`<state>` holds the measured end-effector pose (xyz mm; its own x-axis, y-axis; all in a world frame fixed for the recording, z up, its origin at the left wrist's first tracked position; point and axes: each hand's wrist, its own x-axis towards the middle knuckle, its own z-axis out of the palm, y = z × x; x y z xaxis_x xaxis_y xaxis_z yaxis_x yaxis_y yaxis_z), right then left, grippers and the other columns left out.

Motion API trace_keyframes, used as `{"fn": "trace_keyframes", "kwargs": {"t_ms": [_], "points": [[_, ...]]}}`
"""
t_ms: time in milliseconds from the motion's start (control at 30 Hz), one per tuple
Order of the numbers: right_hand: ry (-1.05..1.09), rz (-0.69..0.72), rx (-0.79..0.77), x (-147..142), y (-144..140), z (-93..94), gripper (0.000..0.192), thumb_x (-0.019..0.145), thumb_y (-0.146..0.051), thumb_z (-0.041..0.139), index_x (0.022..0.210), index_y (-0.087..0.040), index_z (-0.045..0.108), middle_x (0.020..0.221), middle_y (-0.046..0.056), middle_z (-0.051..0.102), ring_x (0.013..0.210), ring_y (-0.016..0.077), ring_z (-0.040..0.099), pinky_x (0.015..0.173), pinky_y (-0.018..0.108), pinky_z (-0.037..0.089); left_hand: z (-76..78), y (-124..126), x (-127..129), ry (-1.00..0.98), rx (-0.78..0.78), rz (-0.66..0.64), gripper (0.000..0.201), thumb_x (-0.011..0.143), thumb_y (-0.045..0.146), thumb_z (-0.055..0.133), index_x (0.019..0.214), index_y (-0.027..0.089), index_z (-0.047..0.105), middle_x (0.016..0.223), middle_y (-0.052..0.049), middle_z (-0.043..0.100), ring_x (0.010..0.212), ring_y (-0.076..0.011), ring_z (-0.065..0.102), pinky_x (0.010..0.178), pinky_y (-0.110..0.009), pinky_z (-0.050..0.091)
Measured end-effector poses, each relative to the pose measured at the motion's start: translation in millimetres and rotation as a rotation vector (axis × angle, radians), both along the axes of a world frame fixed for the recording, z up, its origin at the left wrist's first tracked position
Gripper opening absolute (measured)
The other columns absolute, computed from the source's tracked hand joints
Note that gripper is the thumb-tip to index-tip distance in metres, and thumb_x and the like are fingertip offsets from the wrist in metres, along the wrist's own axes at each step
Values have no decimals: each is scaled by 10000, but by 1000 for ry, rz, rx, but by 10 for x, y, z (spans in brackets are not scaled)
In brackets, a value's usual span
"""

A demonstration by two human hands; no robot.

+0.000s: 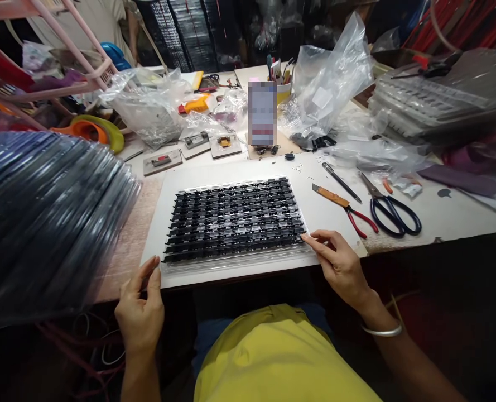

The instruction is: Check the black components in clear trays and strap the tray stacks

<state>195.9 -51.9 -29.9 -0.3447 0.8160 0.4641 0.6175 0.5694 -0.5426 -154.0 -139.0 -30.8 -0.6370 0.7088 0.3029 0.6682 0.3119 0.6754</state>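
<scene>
A clear plastic tray point(239, 255) filled with rows of small black parts point(235, 218) lies on a white board point(151, 254) in front of me. At its near left corner is my left hand point(141, 304), thumb and fingers closed at the tray's edge. My right hand point(342, 265) pinches the tray's right side near the front corner, with the index fingertip by the end of a black row. The exact grip of the left fingertips is hard to make out.
Tall stacked trays point(55, 223) crowd the left. To the right lie scissors point(392, 212), red-handled pliers point(361, 220), an orange cutter point(331, 195) and a pen point(342, 181). A phone point(262, 114) stands behind, among plastic bags point(331, 84). More clear trays point(440, 100) are stacked at the right.
</scene>
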Motion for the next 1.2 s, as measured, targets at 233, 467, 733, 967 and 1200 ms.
{"fn": "trace_keyframes", "kwargs": {"t_ms": [233,467,733,967,1200], "points": [[-15,-32,1,-12,-77,9,469,881,-73,422,1278,-296,536,1105,94,546,942,206,550,797,388,483,29,-25,20,-75,7,-16,383,863,406,537,1180,209,620,1141,-78,658,1098,-231,568,1005,-378,396],[-72,-168,-58,-128,-100,57,452,920,-212,459,1367,-249,404,1194,95,606,1111,247,526,890,431,390,16,-35,39,-94,36,-59,360,883,355,517,1184,181,610,1158,-91,645,1082,-211,584,981,-339,411],[-10,-357,-142,-66,-343,146,357,910,-363,468,1233,-243,562,1167,76,629,1033,248,587,905,398,442,83,-284,153,-153,34,-73,287,901,315,494,1118,189,632,1048,-77,682,987,-199,632,915,-320,448],[-113,-533,-424,171,-475,247,596,811,-609,411,1259,-248,566,836,85,699,656,253,640,618,419,521,107,-426,31,-500,29,54,354,862,421,523,1064,151,628,765,-46,671,739,-181,628,738,-319,497],[648,-450,-1057,133,-475,122,855,551,-520,740,1310,-208,500,835,73,719,715,230,682,569,267,577,239,-363,90,-1388,201,-135,456,765,234,680,1191,124,558,774,-35,670,757,-163,654,727,-300,548]]}}
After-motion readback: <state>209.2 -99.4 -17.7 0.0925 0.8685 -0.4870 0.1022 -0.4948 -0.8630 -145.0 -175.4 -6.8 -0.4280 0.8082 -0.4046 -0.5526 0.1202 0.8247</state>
